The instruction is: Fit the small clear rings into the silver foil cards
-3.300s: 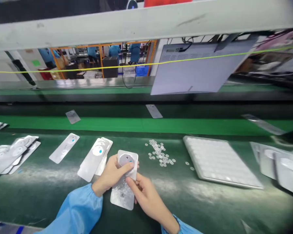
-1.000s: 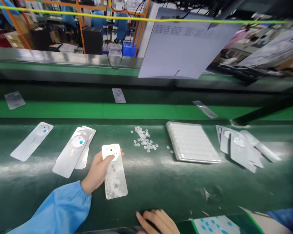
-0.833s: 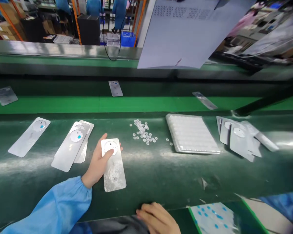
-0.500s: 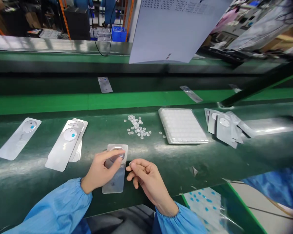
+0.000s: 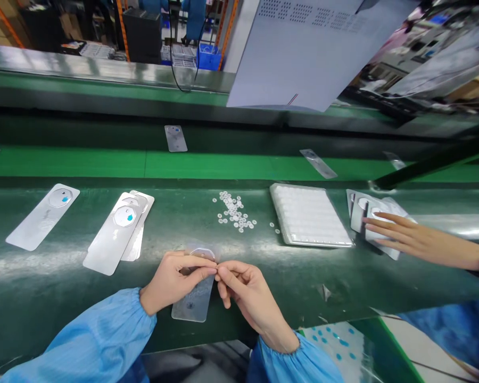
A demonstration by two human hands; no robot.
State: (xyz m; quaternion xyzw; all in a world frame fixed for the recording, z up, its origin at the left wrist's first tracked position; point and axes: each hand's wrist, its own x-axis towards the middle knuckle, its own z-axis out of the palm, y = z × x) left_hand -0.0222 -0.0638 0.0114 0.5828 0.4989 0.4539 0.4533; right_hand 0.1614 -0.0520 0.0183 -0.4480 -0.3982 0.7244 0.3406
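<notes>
My left hand [image 5: 179,279] is closed in a pinch above a silver-grey rectangular plate [image 5: 193,303] with rounded corners and a round feature near its far end. My right hand [image 5: 245,290] is pinched too, its thumb and fingertips meeting those of the left over the plate's right edge. Whatever small piece lies between the fingertips is hidden. Just beyond my hands is a loose scatter of small white rings [image 5: 235,210]. Similar plates with blue marks lie to the left, one single plate [image 5: 43,217] and a small overlapping stack [image 5: 114,234].
A white compartment tray [image 5: 313,215] stands right of the rings. A co-worker's hand [image 5: 407,234] rests over a pile of plates [image 5: 357,210]. Several plates lie on the green conveyor belt [image 5: 223,163] behind. A sheet with blue dots [image 5: 335,340] lies below the table edge.
My hands have come together, fingertip to fingertip; before, a gap separated them, with a tiny pale piece at my right fingertips. A co-worker's hand has reached in over the plates at right.
</notes>
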